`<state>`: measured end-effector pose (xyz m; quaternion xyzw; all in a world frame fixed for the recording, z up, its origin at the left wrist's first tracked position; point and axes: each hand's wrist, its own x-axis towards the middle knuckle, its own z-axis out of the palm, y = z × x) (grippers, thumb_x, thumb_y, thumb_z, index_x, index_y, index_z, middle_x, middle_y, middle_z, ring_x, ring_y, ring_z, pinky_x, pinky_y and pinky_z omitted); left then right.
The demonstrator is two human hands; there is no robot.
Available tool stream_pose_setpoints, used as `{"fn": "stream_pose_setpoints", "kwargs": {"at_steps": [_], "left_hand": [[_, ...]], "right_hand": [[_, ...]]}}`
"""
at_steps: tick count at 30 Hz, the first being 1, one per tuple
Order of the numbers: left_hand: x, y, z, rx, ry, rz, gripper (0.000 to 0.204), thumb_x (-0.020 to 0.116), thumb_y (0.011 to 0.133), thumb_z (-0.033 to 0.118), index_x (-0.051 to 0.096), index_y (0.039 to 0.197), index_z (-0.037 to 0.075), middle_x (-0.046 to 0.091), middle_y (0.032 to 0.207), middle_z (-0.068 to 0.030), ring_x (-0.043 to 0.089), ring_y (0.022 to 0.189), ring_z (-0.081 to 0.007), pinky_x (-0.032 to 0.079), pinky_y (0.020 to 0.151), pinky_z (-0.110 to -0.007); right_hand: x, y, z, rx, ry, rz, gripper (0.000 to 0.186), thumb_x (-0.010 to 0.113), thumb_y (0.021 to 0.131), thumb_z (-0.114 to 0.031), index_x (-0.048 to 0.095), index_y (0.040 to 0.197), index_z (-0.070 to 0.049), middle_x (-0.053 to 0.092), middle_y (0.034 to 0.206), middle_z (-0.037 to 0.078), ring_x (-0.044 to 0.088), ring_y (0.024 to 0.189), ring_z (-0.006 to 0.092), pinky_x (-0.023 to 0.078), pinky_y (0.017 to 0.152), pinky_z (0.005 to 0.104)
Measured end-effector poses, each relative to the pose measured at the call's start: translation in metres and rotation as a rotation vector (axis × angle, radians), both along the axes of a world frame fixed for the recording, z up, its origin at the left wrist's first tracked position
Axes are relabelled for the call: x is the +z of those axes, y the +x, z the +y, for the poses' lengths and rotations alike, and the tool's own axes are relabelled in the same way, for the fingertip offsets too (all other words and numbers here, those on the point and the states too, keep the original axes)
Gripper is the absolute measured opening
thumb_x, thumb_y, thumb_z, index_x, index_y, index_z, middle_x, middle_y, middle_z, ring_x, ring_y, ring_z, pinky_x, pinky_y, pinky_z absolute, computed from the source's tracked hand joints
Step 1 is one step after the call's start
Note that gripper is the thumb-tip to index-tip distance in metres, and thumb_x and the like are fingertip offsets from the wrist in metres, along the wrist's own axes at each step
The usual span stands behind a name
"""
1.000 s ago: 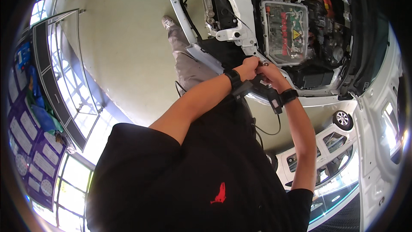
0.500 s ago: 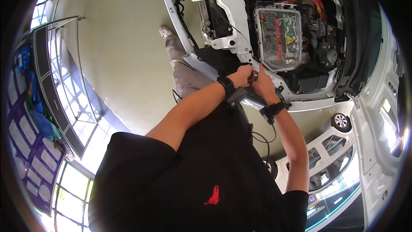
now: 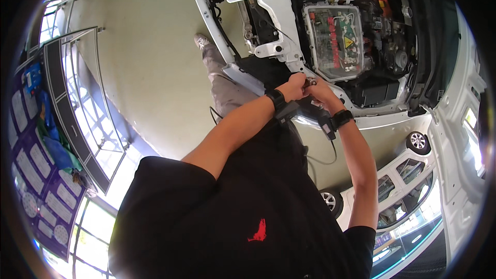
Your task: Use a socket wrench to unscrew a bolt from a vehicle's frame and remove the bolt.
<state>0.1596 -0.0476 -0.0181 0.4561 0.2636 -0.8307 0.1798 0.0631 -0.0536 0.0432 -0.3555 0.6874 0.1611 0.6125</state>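
My left hand (image 3: pixel 295 87) and my right hand (image 3: pixel 323 94) meet over the white front body frame (image 3: pixel 280 8) of an open car. Fingers of both are closed on a small dark, shiny metal part (image 3: pixel 310 82) between them; its exact kind is too small to make out. Just beyond the hands, in the engine bay, sits a box with a clear cover (image 3: pixel 337 41), showing red parts, a green circuit board and a yellow warning triangle. Black bands with small boxes are strapped round both wrists.
A thin cable (image 3: pixel 330 161) hangs from the right wrist. Orange cabling (image 3: pixel 381 0) and a dark box (image 3: pixel 380 94) lie in the bay. A white car (image 3: pixel 398 186) stands at the lower right, a framed rack (image 3: pixel 67 103) and a purple board (image 3: pixel 41 186) at the left.
My right hand has turned and its fingers have curled in around the small metal part. The left hand stays beside it, shifted slightly. The view has moved a little.
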Motion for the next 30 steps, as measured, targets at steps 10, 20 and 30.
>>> {"fn": "stream_pose_setpoints", "kwargs": {"at_steps": [10, 20, 30], "left_hand": [[0.003, 0.013, 0.008, -0.174, -0.153, -0.075, 0.019, 0.044, 0.088, 0.024, 0.055, 0.081, 0.010, 0.055, 0.072, -0.0019, 0.053, 0.066, -0.0182, 0.038, 0.081, -0.045], [-0.022, 0.009, 0.006, -0.072, -0.098, -0.063, 0.017, 0.046, 0.087, 0.023, 0.054, 0.080, 0.009, 0.055, 0.076, -0.0024, 0.052, 0.068, -0.0175, 0.045, 0.064, -0.036], [-0.014, 0.000, 0.006, 0.000, -0.026, 0.016, 0.024, 0.032, 0.091, 0.021, 0.052, 0.090, 0.007, 0.056, 0.078, -0.0047, 0.053, 0.063, -0.0192, 0.046, 0.057, -0.037]], "right_hand": [[0.031, 0.021, -0.005, 1.046, -0.696, 0.404, 0.072, 0.063, 0.065, -0.014, 0.031, 0.128, -0.004, 0.061, 0.070, 0.016, 0.060, 0.063, 0.0323, 0.046, 0.054, 0.0409], [0.013, 0.020, 0.015, 0.692, -0.537, 0.357, 0.077, 0.059, 0.070, -0.015, 0.018, 0.135, -0.003, 0.061, 0.079, 0.022, 0.060, 0.069, 0.0357, 0.047, 0.058, 0.0436], [-0.001, 0.010, 0.024, 0.507, -0.524, 0.349, 0.041, 0.057, 0.074, -0.019, 0.052, 0.109, 0.000, 0.062, 0.082, 0.020, 0.059, 0.077, 0.0385, 0.046, 0.064, 0.0431]]}}
